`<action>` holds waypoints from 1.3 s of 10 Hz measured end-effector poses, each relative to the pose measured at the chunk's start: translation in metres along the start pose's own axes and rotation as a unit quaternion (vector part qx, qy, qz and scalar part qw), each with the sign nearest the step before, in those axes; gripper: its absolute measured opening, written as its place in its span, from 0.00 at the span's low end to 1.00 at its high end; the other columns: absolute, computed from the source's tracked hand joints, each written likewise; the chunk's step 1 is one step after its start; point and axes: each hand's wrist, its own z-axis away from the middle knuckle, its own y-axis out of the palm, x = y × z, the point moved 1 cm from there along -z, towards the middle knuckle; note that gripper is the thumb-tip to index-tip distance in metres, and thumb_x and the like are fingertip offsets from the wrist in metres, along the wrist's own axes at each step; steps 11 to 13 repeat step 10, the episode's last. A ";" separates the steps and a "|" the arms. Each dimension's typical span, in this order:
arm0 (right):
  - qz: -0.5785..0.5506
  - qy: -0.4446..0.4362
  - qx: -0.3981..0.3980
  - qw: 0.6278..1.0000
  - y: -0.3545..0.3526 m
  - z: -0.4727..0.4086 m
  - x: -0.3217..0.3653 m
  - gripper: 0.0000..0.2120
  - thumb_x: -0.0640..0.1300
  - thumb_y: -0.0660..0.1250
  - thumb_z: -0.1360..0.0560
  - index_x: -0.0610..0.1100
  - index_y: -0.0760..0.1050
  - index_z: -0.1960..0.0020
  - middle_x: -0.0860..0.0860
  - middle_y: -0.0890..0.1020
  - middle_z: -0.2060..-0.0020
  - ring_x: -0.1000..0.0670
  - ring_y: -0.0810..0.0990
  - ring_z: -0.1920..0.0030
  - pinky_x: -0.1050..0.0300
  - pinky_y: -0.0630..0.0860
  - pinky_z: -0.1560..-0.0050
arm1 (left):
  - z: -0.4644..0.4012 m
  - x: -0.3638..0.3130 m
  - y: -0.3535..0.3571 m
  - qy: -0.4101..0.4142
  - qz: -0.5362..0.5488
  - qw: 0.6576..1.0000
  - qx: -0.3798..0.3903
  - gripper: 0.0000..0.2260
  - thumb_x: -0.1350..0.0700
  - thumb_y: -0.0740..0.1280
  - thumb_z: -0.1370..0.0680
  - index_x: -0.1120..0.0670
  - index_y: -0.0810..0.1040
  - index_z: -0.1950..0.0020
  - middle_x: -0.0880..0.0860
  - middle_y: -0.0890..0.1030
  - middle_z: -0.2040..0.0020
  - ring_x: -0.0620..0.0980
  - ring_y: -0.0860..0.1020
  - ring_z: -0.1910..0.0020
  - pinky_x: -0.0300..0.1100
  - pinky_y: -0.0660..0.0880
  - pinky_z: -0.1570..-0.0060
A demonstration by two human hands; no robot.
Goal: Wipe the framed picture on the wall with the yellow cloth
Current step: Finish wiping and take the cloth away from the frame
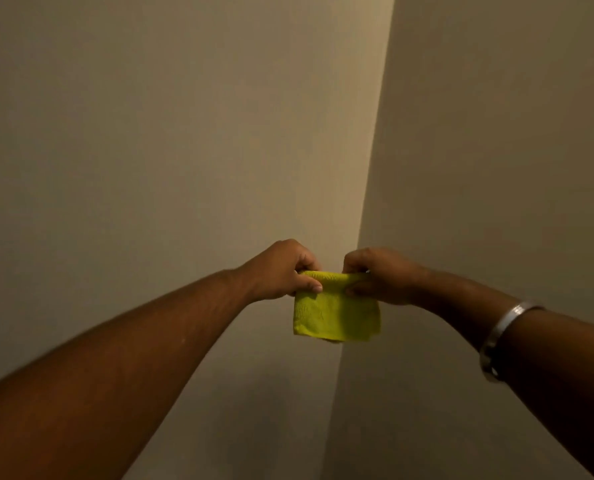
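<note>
1. Yellow cloth (337, 315) is hanging folded between both your hands, out in front of a wall corner (368, 174). Your left hand (281, 270) is pinching its top left edge, thumb on the near face and fingers curled behind; your right hand (378, 277) is pinching the top right edge the same way.
2. The framed picture isn't showing anywhere right now, just bare beige wall on both sides of the corner. So I'm guessing you're prepping the cloth, not wiping yet.
3. While you're folding, try lining up the lower edges. A bit of the back layer is peeking out at the bottom, so the fold looks slightly uneven.
4. Aim for a flat pad that fits one palm, so you're pressing evenly on glass later and not dragging a loose corner.
5. Once it's tidy, you're probably shifting it to one hand and turning to find the frame.
6. The bracelet (503, 337) on your right forearm is metal, so watch it isn't knocking the frame.
</note>
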 end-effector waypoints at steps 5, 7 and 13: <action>-0.361 0.214 0.366 0.831 0.716 0.150 -0.004 0.15 0.33 0.74 0.32 0.28 0.75 0.50 0.38 0.78 0.57 0.46 0.75 0.53 0.53 0.72 0.55 | 0.356 0.366 0.506 -0.557 0.374 0.741 -0.028 0.13 0.68 0.70 0.27 0.71 0.76 0.44 0.62 0.79 0.58 0.54 0.77 0.60 0.45 0.76 0.59; -0.141 0.142 0.368 0.908 0.791 0.210 0.029 0.17 0.50 0.60 0.26 0.49 0.69 0.39 0.42 0.76 0.40 0.37 0.75 0.40 0.43 0.75 0.44 | 0.437 0.384 0.531 -0.605 0.184 0.773 0.048 0.28 0.51 0.68 0.31 0.64 0.73 0.34 0.62 0.79 0.38 0.57 0.78 0.41 0.51 0.76 0.41; 0.047 0.015 0.108 0.993 0.521 0.020 0.025 0.42 0.67 0.60 0.32 0.55 0.46 0.25 0.46 0.50 0.22 0.37 0.52 0.24 0.33 0.53 0.29 | 0.262 0.321 0.296 -0.430 -0.206 0.874 0.089 0.44 0.34 0.65 0.28 0.50 0.44 0.22 0.56 0.53 0.20 0.59 0.55 0.22 0.57 0.58 0.26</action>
